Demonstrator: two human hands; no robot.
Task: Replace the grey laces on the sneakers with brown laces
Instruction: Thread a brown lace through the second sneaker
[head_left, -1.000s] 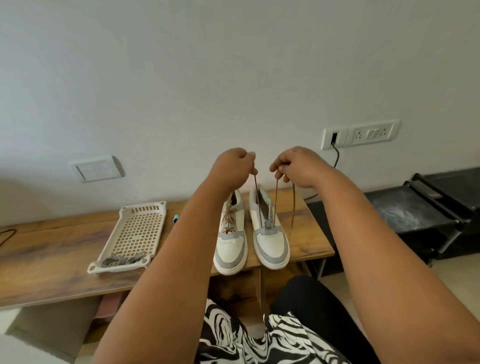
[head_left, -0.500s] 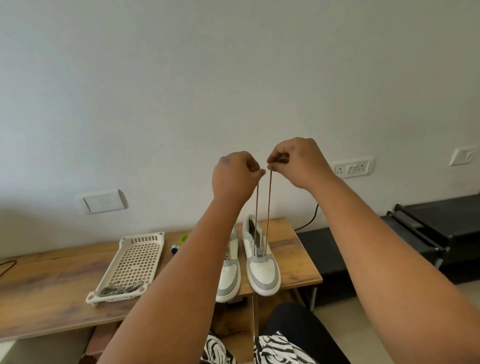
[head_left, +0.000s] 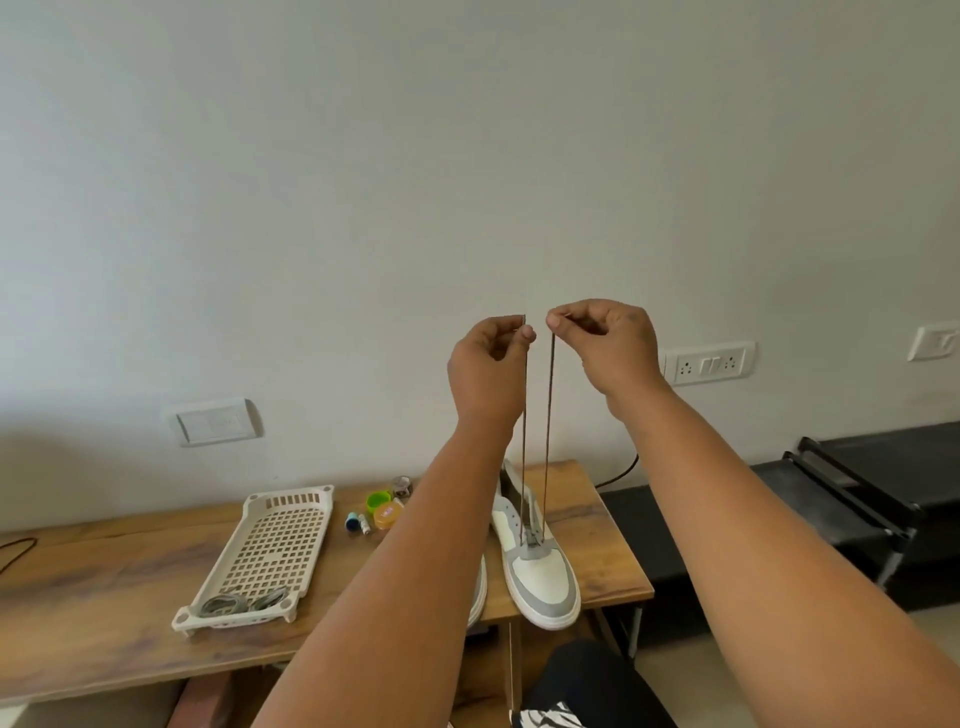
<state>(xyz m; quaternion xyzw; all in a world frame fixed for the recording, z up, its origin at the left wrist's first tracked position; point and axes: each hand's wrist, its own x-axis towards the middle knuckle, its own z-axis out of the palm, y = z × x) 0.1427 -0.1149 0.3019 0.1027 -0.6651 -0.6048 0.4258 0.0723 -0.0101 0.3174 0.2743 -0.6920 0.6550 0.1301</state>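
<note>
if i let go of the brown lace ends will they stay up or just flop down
Probably flop: the thin brown lace only runs straight because the left hand and right hand pinch its ends taut. It looks light, so the white and grey sneaker likely stays put on the wooden table.

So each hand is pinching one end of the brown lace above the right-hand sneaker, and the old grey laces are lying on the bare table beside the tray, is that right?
Not quite: in the head view the grey laces lie inside the white tray, at its near end. The left hand and right hand do each pinch an end of the brown lace above the sneaker.
</note>
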